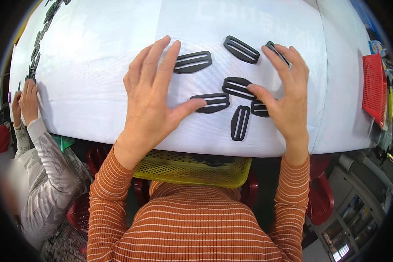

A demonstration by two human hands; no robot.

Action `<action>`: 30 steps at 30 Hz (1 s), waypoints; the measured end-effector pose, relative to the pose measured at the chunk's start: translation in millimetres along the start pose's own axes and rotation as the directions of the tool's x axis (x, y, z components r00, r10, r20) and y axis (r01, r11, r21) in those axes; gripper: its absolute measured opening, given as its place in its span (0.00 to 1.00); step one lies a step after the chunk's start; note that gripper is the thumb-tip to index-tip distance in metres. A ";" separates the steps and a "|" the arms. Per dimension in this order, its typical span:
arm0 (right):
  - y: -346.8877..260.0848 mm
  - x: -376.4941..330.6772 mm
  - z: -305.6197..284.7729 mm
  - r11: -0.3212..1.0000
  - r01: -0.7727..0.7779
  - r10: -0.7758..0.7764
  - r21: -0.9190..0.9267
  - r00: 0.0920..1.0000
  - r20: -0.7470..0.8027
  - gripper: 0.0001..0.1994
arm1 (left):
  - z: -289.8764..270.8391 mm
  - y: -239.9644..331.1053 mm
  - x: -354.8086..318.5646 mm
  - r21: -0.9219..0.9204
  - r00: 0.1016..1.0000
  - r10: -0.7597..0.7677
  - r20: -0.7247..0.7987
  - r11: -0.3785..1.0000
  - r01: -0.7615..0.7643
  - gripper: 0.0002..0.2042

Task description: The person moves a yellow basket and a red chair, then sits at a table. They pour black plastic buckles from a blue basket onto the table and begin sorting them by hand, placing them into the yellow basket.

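Several black plastic slide buckles, each with two slots, lie on the white table. My left hand is spread open, its thumb touching one buckle and its index finger beside another buckle. My right hand is open too. Its thumb reaches the edge of a middle buckle, and its index finger lies over a narrow-looking buckle. Partly covered by that hand is one more buckle. An upper buckle and a lower, upright-turned buckle lie untouched between the hands.
A yellow perforated basket with dark pieces sits below the table edge, before my body. A red basket stands at the right end. At far left, another person's hands are by a line of black pieces.
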State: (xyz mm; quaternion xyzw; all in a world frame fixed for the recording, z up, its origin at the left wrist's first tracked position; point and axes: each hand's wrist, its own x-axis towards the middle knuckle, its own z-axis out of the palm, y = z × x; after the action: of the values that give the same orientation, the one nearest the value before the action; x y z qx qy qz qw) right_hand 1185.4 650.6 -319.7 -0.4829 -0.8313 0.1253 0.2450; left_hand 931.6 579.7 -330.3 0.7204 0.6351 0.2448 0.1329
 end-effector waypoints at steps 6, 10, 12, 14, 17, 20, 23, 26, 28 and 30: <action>26.9 -18.3 -6.9 0.988 -0.110 0.109 0.106 0.994 0.018 0.33 | 4.1 -2.0 -2.3 -0.025 0.998 0.040 0.049 0.999 -0.039 0.53; 24.4 -20.9 -4.6 0.972 -0.173 0.151 0.158 0.978 0.143 0.26 | 7.7 -5.5 0.0 -0.044 0.996 0.050 0.079 0.998 -0.047 0.55; 25.1 -20.7 -3.8 0.956 -0.161 0.134 0.247 0.983 0.122 0.25 | 6.8 -9.3 -0.2 -0.101 0.995 0.060 0.085 0.994 -0.051 0.54; 28.4 -19.5 -2.1 0.942 -0.144 0.117 0.302 0.987 0.107 0.24 | 4.4 -15.6 0.7 -0.204 0.995 0.071 0.076 0.978 -0.054 0.52; 32.9 -18.5 0.8 0.943 -0.118 0.092 0.310 0.991 0.100 0.24 | -0.4 -28.1 -0.8 -0.412 0.998 0.056 0.039 0.910 -0.035 0.47; 34.9 -18.9 2.3 0.958 -0.102 0.074 0.269 0.991 0.110 0.24 | -4.7 -33.8 -1.4 -0.579 0.999 0.012 0.038 0.815 0.012 0.43; 35.0 -17.4 6.0 0.980 -0.053 0.029 0.190 0.991 0.130 0.29 | -5.4 -37.7 -3.4 -0.587 0.998 -0.020 0.061 0.808 0.052 0.41; 25.9 -13.9 13.2 0.997 0.047 -0.056 0.059 0.985 0.164 0.37 | -5.4 -40.4 -8.0 -0.604 0.998 -0.020 0.065 0.795 0.056 0.40; 17.6 -11.4 17.7 0.996 0.085 -0.086 0.012 0.977 0.194 0.43 | -7.6 -37.9 -10.2 -0.606 0.997 -0.023 0.067 0.793 0.059 0.38; -0.5 -5.6 21.9 0.983 0.180 -0.163 -0.047 0.954 0.252 0.43 | -11.2 -35.7 -12.9 -0.609 0.998 -0.031 0.061 0.791 0.061 0.37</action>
State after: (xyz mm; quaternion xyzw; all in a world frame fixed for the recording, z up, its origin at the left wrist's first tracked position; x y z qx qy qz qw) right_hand 1175.8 646.2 -339.7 -0.3979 -0.8979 0.1337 0.1326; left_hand 894.4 571.4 -341.1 0.6291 0.5362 0.4160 0.3790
